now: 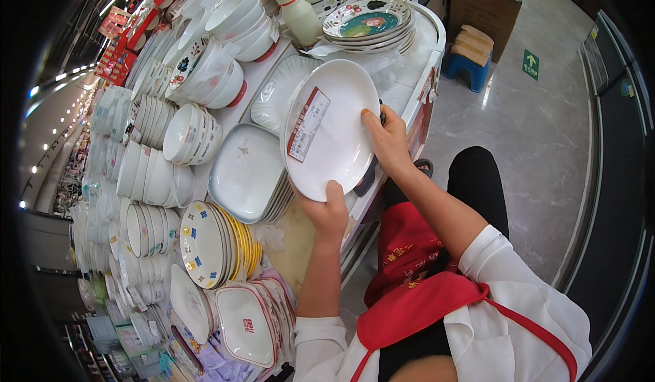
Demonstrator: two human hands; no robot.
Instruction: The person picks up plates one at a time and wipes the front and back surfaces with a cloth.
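A white plate (348, 133) is held up over the shelf edge in both hands, its face turned toward me. A red-and-white label (308, 124) lies on its left part. My left hand (324, 208) grips the lower rim, thumb on the face and fingers hidden behind. At the right rim my right hand (390, 136) holds on, its thumb pressed over the edge. A small dark thing shows beside that thumb; I cannot tell what it is. Just left of the plate are a stack of square plates (247, 170) and a ribbed white dish (280, 92), partly covered by it.
Stacked bowls (235, 20) and yellow-rimmed plates (205, 245) crowd the display at left. Red-edged square dishes (244, 324) stand near me. Patterned plates (368, 23) and a cream bottle (299, 17) sit at the far end. A blue stool (468, 68) stands on the floor.
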